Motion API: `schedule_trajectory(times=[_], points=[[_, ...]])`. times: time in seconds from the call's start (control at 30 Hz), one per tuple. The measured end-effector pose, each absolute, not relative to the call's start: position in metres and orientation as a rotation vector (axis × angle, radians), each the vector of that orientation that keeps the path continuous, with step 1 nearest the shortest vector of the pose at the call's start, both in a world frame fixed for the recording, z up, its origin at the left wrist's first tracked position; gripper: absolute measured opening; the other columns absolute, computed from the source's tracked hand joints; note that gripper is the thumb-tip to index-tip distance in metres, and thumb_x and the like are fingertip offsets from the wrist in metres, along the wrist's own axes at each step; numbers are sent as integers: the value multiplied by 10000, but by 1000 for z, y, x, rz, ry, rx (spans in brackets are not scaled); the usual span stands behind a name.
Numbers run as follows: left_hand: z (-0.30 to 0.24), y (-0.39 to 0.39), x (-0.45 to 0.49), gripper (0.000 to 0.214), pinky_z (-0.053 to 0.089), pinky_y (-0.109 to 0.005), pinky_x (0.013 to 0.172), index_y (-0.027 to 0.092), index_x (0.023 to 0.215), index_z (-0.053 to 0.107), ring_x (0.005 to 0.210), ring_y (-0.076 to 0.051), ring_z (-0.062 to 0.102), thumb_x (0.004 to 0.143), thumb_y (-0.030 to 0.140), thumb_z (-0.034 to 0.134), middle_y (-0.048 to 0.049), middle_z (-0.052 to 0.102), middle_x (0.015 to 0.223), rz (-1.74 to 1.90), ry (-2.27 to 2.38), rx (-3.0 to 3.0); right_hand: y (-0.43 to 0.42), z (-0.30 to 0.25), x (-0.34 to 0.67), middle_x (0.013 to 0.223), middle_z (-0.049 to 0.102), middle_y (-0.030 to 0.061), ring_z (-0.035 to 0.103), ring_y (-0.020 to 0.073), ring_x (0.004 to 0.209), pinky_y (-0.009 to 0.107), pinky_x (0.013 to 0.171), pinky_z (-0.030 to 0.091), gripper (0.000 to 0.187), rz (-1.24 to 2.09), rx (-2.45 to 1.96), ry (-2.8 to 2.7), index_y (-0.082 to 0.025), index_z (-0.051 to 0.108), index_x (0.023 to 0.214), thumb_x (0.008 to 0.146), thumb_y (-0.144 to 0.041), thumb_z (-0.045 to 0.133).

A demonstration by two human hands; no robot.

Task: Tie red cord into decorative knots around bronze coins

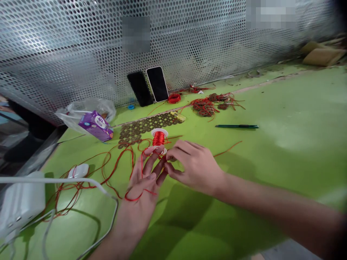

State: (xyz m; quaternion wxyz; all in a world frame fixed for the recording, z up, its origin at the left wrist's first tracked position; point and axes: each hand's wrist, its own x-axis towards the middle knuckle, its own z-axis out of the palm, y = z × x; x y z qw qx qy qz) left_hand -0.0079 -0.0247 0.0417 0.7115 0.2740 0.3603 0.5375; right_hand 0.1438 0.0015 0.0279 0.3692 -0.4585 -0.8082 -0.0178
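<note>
My left hand [145, 184] is turned palm up with its fingers curled, and red cord [142, 166] runs over the fingers and across the wrist. Against its fingertips, my right hand [196, 166] pinches the cord. A small dark round piece, perhaps a coin, shows partly between the hands, mostly hidden by the fingers. Just beyond the left fingers stands a white spool [159, 138] wound with bright red cord. Behind it lie rows of brown coins with square holes [141, 127]. A loose cord end [229, 148] sticks out past my right hand.
At the back are a pile of corded coins [204, 107], a red cord coil [174, 98] and two phones [157, 85] against perforated metal. A green pen-like tool [237, 126] lies right. Left are a purple box [96, 125], tangled cord, and a white power block [23, 202] with cables.
</note>
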Motion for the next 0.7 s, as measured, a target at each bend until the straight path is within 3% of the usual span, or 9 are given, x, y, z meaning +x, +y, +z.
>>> schedule_trajectory(times=[0.23, 0.4, 0.57, 0.7], points=[[40, -28, -2, 443, 430, -335, 987, 307, 1109, 617, 1167, -200, 511, 746, 55, 584, -7, 638, 1149, 1227, 791, 744, 2, 26, 144, 810, 613, 25, 557, 134, 670, 265, 588, 387, 126, -37, -1194, -2082, -163, 611, 822, 848, -226, 505], [42, -25, -5, 371, 491, -313, 908, 288, 1044, 647, 1088, -195, 561, 742, 78, 594, -9, 654, 1114, 1244, 887, 665, 2, 28, 143, 845, 590, 6, 534, 113, 632, 241, 519, 350, 100, 203, -1243, -2101, -179, 590, 840, 827, -221, 500], [44, -19, -7, 269, 542, -261, 781, 247, 902, 679, 892, -159, 631, 706, 72, 623, -2, 677, 1046, 1269, 973, 598, 1, 31, 146, 848, 563, -5, 511, 93, 631, 214, 576, 397, 75, 477, -1160, -2033, -176, 565, 820, 756, -165, 528], [44, -18, -7, 168, 548, -249, 753, 202, 779, 676, 856, -159, 641, 685, 69, 634, -6, 701, 914, 1268, 997, 584, 4, 31, 148, 861, 563, 6, 504, 89, 637, 208, 599, 410, 67, 597, -1129, -1991, -169, 562, 811, 757, -147, 527]])
